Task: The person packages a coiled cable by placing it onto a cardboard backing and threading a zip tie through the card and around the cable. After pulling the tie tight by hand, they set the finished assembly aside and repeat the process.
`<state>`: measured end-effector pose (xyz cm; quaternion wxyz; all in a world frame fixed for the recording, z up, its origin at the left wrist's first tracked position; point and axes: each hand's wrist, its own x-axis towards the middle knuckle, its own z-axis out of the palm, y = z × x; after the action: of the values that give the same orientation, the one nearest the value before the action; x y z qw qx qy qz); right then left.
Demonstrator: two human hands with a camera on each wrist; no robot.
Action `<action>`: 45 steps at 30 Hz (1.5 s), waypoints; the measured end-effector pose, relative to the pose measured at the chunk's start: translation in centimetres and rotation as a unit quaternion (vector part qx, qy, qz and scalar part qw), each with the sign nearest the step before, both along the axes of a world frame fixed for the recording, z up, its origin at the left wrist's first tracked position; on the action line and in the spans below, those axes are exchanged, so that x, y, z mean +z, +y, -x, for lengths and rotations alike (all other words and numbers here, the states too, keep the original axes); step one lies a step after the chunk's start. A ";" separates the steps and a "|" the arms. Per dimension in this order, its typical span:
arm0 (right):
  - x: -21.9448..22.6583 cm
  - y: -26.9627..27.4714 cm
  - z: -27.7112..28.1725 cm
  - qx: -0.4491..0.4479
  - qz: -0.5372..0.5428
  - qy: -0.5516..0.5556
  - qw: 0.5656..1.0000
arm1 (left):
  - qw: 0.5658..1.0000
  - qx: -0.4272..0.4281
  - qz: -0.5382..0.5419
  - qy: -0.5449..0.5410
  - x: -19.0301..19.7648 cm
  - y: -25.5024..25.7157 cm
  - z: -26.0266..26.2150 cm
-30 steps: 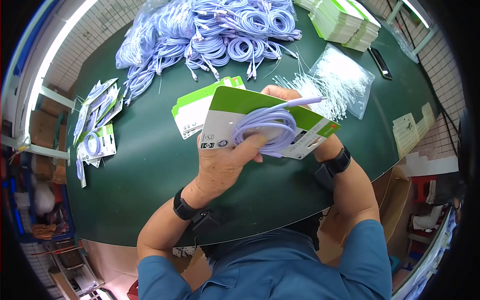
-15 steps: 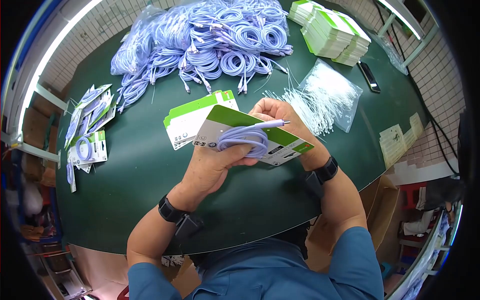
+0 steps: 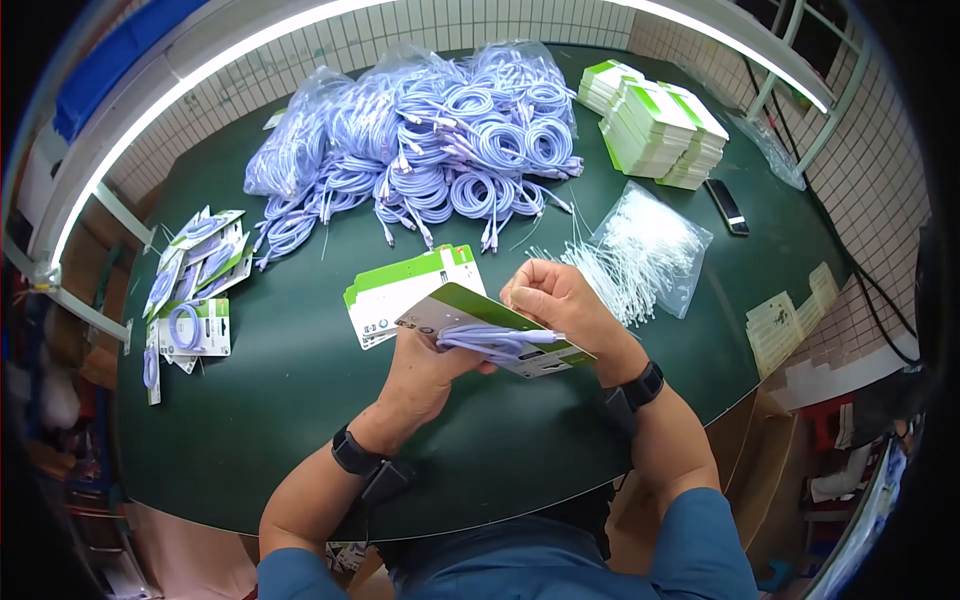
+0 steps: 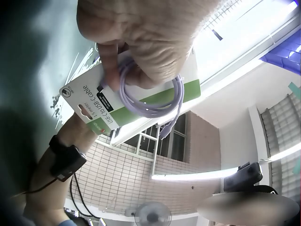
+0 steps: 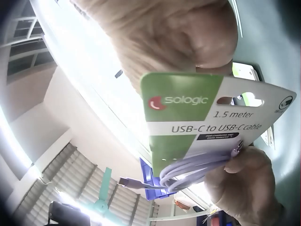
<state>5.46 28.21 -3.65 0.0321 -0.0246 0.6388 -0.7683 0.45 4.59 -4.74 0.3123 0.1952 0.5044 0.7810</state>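
Note:
My left hand [image 3: 415, 375] grips a green-and-white backing card [image 5: 188, 101] together with a coiled lilac USB-C cable [image 3: 488, 341], its thumb pressing the coil to the card's front. Printing on the card reads "USB-C to USB-C cable, 1.5 meter". One cable end sticks out past the coil, as the right wrist view shows. At the card's far side is my right hand [image 3: 568, 302], fingers curled, thumb and index finger close together near the upper edge. Whatever lies between those fingertips is hidden. More blank-fronted cards [image 3: 400, 290] lie stacked just behind the left hand.
A large heap of lilac cables [image 3: 430, 140] covers the table's back. Carded cables [image 3: 200, 330] are piled at left. White ties [image 3: 640, 250] spill from a clear bag at right. Beyond stand card stacks [image 3: 660, 130] and a phone [image 3: 727, 208]. Green tabletop [image 3: 230, 430] shows in front.
The held card has tipped to a steeper angle, and its front shows less. My right hand has come up from behind it, fingers more visible at its upper edge. The head view has tilted upward.

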 end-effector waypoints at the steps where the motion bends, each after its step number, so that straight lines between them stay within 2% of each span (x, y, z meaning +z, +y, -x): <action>1: 0.2 0.1 -0.1 0.005 -0.001 0.005 1.000 | 1.000 0.014 -0.003 -0.009 0.1 0.0 0.1; 7: 0.9 0.3 -0.3 0.014 0.051 -0.004 0.999 | 0.998 0.048 0.027 -0.011 1.0 0.4 -0.2; 10: 1.8 0.7 -0.4 0.004 0.173 0.004 0.985 | 0.996 0.082 0.019 -0.034 1.4 0.5 -0.4; 11: 2.2 0.4 -0.5 0.006 0.176 0.006 0.984 | 0.994 0.095 0.012 -0.047 1.6 0.5 -0.3; 14: 3.3 -0.6 -1.3 -0.039 -0.080 0.092 0.992 | 0.989 0.125 -0.005 -0.075 1.6 0.1 -0.1; 15: 3.4 -0.9 -1.4 -0.037 -0.078 0.090 0.992 | 0.989 0.125 0.005 -0.073 1.5 -0.1 -0.1; 18: 3.2 -1.8 -1.6 -0.128 -0.239 0.097 0.958 | 0.989 0.126 0.027 -0.072 1.1 -1.0 -0.2; 19: 3.1 -1.8 -1.6 -0.126 -0.238 0.095 0.958 | 0.978 0.200 0.040 0.039 1.2 -1.1 -0.2; 21: 3.0 -1.7 -1.4 -0.144 -0.233 0.132 0.953 | 0.904 0.334 0.070 0.258 1.7 -1.4 -0.5; 22: 2.9 -1.7 -1.4 -0.153 -0.230 0.150 0.949 | 0.905 0.334 0.073 0.255 2.5 -1.9 -0.5; 23: 2.9 -1.8 -1.4 -0.151 -0.229 0.147 0.950 | 0.838 0.332 0.156 0.403 3.7 -2.6 -0.3; 24: 2.9 -1.9 -1.4 -0.137 -0.246 0.142 0.949 | 0.744 0.318 0.234 0.539 5.2 -3.2 0.0; 25: 3.0 -2.1 -1.4 -0.121 -0.263 0.136 0.948 | 0.626 0.292 0.304 0.656 5.9 -3.6 0.3; 26: 3.0 -2.3 -1.5 -0.104 -0.280 0.130 0.946 | 0.628 0.292 0.308 0.652 5.8 -3.7 0.7; 29: 3.4 -2.7 -1.6 -0.082 -0.306 0.127 0.940 | 0.645 0.148 0.286 0.693 4.8 -3.9 1.8; 35: 2.6 -2.5 -1.5 -0.057 -0.324 0.144 0.933 | 0.658 0.141 0.272 0.688 2.2 -3.3 1.8; 38: 2.7 -3.2 -1.6 -0.083 -0.353 0.259 0.895 | 0.660 0.140 0.264 0.689 1.1 -3.0 1.7; 39: 2.6 -3.3 -1.5 -0.081 -0.353 0.258 0.896 | 0.645 0.156 0.264 0.700 1.0 -2.7 1.5; 41: 2.3 -3.5 -1.3 -0.093 -0.441 0.352 0.821 | 0.612 0.185 0.264 0.722 0.7 -2.3 1.2; 42: 2.2 -3.5 -1.2 -0.097 -0.481 0.396 0.776 | 0.614 0.185 0.265 0.720 0.6 -2.2 1.1; 45: 1.5 -3.6 -1.0 -0.094 -0.501 0.391 0.766 | 0.604 0.192 0.283 0.720 0.9 -2.1 0.9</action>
<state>6.48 24.65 -2.19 -0.2850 -0.2437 0.8894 -0.2616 -0.50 2.45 -3.87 -0.2687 0.4948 0.7882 0.2484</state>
